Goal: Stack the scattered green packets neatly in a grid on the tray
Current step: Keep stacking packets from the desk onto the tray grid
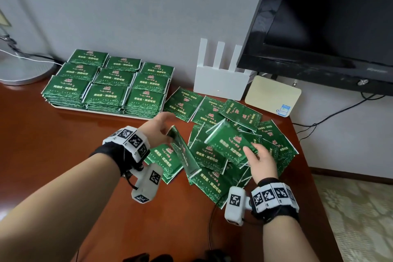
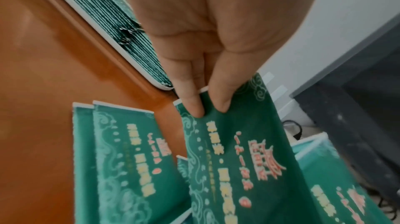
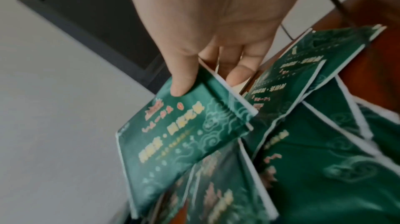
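Above the glossy wooden table (image 1: 74,144), each hand pinches a flat rectangular foil packet.

Beyond the left hand (image 1: 156,128) sits the white flat tray (image 1: 106,111) carrying gridded green foil packets (image 1: 110,83); loose green packets (image 1: 214,110) sprawl under and beyond the right hand (image 1: 262,160).

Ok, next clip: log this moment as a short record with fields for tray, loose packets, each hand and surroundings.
tray: white, at the table's back left, carries green packets stacked in a three-by-three grid
loose packets: overlapping heap on the table, right of the tray
left hand: pinches one packet by its end, raised edge-on
right hand: grips another packet, lifted above the heap
surroundings: white router, black screen
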A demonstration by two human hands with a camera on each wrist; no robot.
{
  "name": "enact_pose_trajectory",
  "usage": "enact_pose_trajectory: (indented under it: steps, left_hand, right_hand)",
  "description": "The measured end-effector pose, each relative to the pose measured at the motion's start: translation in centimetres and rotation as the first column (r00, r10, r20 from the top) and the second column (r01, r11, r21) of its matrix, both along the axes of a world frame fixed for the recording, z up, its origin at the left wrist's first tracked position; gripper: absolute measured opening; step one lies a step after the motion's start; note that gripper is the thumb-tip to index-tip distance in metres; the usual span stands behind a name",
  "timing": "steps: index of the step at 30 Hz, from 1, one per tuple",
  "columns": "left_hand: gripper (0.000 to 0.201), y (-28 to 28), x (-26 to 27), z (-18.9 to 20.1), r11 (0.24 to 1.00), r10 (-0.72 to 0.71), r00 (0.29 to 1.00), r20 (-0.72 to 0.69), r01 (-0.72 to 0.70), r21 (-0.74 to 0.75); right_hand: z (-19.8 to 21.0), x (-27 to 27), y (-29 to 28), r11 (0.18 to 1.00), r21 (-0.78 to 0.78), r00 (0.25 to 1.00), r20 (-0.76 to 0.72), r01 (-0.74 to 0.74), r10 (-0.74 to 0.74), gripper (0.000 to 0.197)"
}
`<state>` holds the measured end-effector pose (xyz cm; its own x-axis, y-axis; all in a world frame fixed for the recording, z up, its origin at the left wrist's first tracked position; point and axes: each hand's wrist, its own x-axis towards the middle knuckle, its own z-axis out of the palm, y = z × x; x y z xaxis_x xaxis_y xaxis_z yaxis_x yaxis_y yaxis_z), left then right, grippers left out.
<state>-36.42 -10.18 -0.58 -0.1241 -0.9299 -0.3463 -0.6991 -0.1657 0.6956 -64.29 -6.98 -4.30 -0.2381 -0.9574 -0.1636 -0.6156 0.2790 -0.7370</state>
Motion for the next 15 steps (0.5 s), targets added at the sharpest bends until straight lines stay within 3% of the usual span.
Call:
enact_pose_trajectory:
  steps: [2, 5, 8, 12, 15]
  left_hand:
    - [0.069, 0.1, 0.2, -0.8, 0.998, -0.062, 0.994, 0.094, 0.063, -0.009]
    - [0.037, 0.4, 0.3, -2.3, 0.997, -0.069, 0.968, 0.241, 0.077, -0.024]
    - [0.020, 0.8, 0.4, -3.5, 0.999, -0.031, 0.948, 0.317, 0.036, -0.010]
    - [0.024, 0.9, 0.7, -4.4, 1.000, 0.021, 0.947, 0.321, -0.027, 0.016]
    - [0.015, 0.7, 0.7, -4.4, 0.997, 0.060, 0.976, 0.211, -0.071, 0.043]
  right_hand:
    - [-0.2, 0.5, -0.1, 1.000, -0.001, 1.000, -0.013, -0.025, 0.025, 0.040]
    - [-0.9, 1.1, 0.0, 0.993, 0.005, 0.990, -0.082, -0.116, 0.116, 0.029]
    - [-1.5, 1.4, -0.3, 0.985, 0.080, 0.975, -0.151, -0.153, 0.164, 0.034]
    - [-1.9, 1.3, -0.6, 0.983, 0.118, 0.976, -0.150, -0.143, 0.160, 0.040]
    - [-2.1, 0.9, -0.6, 0.992, 0.049, 0.987, -0.113, -0.113, 0.118, 0.034]
